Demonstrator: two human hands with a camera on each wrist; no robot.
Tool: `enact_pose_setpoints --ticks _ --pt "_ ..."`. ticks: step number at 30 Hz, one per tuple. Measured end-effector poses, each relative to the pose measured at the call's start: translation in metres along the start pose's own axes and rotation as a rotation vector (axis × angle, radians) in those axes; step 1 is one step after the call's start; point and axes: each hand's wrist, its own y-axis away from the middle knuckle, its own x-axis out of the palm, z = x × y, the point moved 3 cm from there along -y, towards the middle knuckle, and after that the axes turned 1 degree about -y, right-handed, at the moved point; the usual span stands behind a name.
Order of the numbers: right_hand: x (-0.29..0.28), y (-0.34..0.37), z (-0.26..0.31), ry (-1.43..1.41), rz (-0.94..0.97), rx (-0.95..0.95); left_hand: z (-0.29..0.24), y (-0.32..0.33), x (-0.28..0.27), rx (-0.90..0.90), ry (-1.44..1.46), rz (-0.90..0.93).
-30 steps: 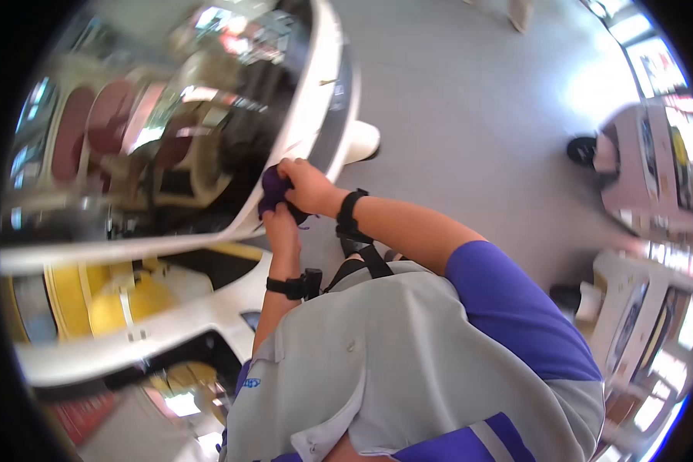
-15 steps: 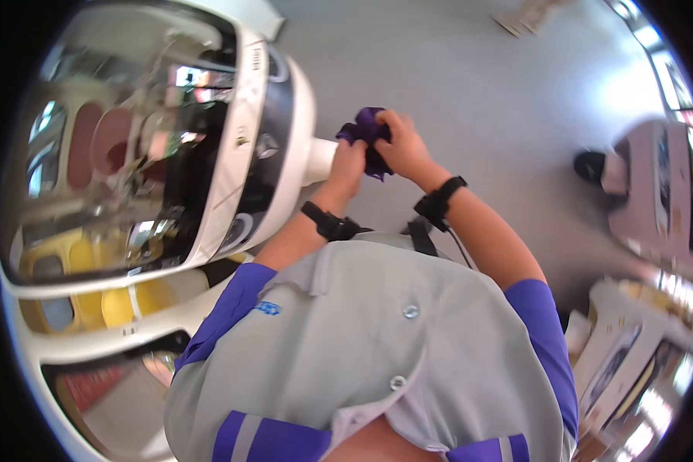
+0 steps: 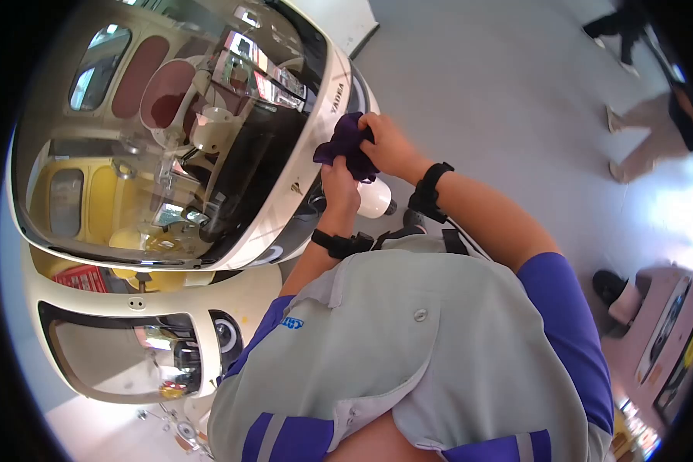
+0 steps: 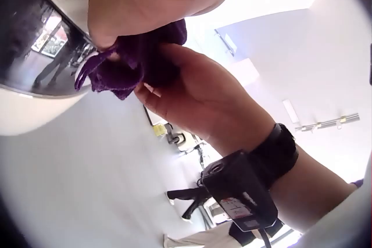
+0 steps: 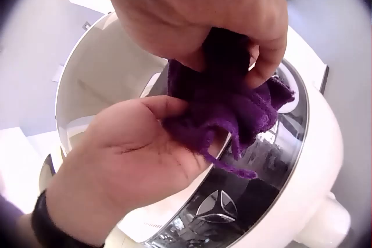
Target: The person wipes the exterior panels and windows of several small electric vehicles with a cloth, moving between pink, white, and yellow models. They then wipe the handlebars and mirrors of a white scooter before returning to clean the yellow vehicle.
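A crumpled purple cloth (image 3: pixel 345 145) is bunched between both hands, in front of the cream-white nose of a small vehicle (image 3: pixel 327 127) lettered YADEA. My left hand (image 3: pixel 341 190) pinches the cloth from below, its thumb over the near edge. On the other side my right hand (image 3: pixel 394 150) grips a fold between thumb and fingers. Seen from the right wrist, loose edges of the cloth (image 5: pixel 232 117) hang over the dark front panel (image 5: pixel 212 219) with its three-armed emblem, and the left hand (image 5: pixel 131 152) lies palm up under the bundle.
The vehicle's large windshield (image 3: pixel 169 146) fills the left, with another cream vehicle (image 3: pixel 127 308) below it. Grey floor (image 3: pixel 470 85) stretches off to the right. Two people's legs (image 3: pixel 647 138) stand at the upper right, and a pinkish vehicle (image 3: pixel 658 323) is parked at the right edge.
A second ago the cloth was at the windshield's lower edge; both hands then drew it away to the right, over the floor. Now they hold it in front of the nose, and the view has shifted.
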Motion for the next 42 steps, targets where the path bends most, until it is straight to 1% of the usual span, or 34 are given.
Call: enact_pose_setpoints --ticks 2,5,6,7,8,11,15,16,17,19,21,23,24,25,27,28,29,30,31,33,35,36,37,39,40,42 --pt "0.012 -0.036 -0.016 -0.029 0.019 -0.004 -0.003 -0.030 -0.006 -0.030 -0.019 -0.049" --pt "0.023 -0.083 -0.038 -0.057 0.060 -0.051 -0.010 -0.066 0.000 -0.226 -0.191 -0.061" --pt "0.028 -0.099 -0.051 -0.055 0.070 -0.077 -0.012 -0.073 0.009 -0.246 -0.197 -0.104" --pt "0.028 -0.116 -0.057 -0.056 0.078 -0.099 -0.008 -0.084 0.016 -0.259 -0.132 -0.072" --pt "0.026 -0.132 -0.066 -0.082 0.099 -0.065 -0.002 -0.095 0.024 -0.261 -0.124 -0.083" --pt "0.006 -0.175 -0.074 -0.025 0.228 0.009 0.005 -0.127 0.053 -0.296 -0.058 -0.132" --pt "-0.017 -0.243 -0.109 -0.060 0.374 -0.139 0.021 -0.186 0.101 -0.293 0.076 -0.233" --pt "-0.025 -0.264 -0.110 -0.057 0.430 -0.131 0.017 -0.199 0.116 -0.253 0.104 -0.273" --pt "-0.031 -0.287 -0.107 -0.036 0.456 -0.170 0.013 -0.213 0.131 -0.210 0.129 -0.313" --pt "-0.028 -0.313 -0.102 -0.012 0.508 -0.230 0.005 -0.225 0.145 -0.143 0.137 -0.379" --pt "-0.032 -0.343 -0.091 -0.052 0.581 -0.265 -0.007 -0.242 0.162 -0.089 0.115 -0.413" --pt "-0.037 -0.371 -0.080 -0.088 0.657 -0.287 -0.011 -0.259 0.168 -0.004 0.113 -0.522" --pt "-0.036 -0.385 -0.076 -0.123 0.704 -0.366 -0.010 -0.271 0.167 0.039 0.125 -0.557" --pt "-0.027 -0.392 -0.069 -0.118 0.707 -0.457 -0.006 -0.283 0.156 0.078 0.132 -0.584" --pt "-0.026 -0.423 -0.045 -0.119 0.795 -0.610 -0.032 -0.298 0.187 0.295 0.145 -0.644" --pt "-0.030 -0.439 -0.032 -0.240 0.796 -0.725 -0.038 -0.316 0.187 0.423 0.124 -0.662" --pt "-0.034 -0.456 -0.022 -0.310 0.884 -0.628 -0.041 -0.331 0.185 0.540 0.102 -0.681" --pt "-0.041 -0.476 -0.008 -0.316 0.917 -0.724 -0.041 -0.350 0.171 0.703 0.004 -0.737" --pt "-0.043 -0.499 -0.005 -0.415 0.881 -0.774 -0.046 -0.378 0.162 0.878 -0.085 -0.775" --pt "-0.083 -0.550 -0.002 -0.439 0.787 -0.748 -0.095 -0.416 0.221 0.861 -0.110 -0.776" --pt "-0.130 -0.613 -0.028 -0.411 0.637 -0.799 -0.115 -0.464 0.269 0.796 -0.264 -0.589" --pt "-0.160 -0.642 -0.046 -0.389 0.616 -0.664 -0.120 -0.487 0.300 0.716 -0.343 -0.507" --pt "-0.190 -0.667 -0.066 -0.368 0.512 -0.615 -0.112 -0.515 0.316 0.615 -0.374 -0.446" --pt "-0.238 -0.703 -0.120 -0.312 0.425 -0.361 -0.094 -0.568 0.359 0.584 -0.511 -0.304" --pt "-0.264 -0.718 -0.139 -0.302 0.377 -0.299 -0.083 -0.597 0.386 0.526 -0.426 -0.197" --pt "-0.314 -0.745 -0.180 -0.273 0.268 -0.180 -0.063 -0.651 0.438 0.386 -0.357 -0.076"
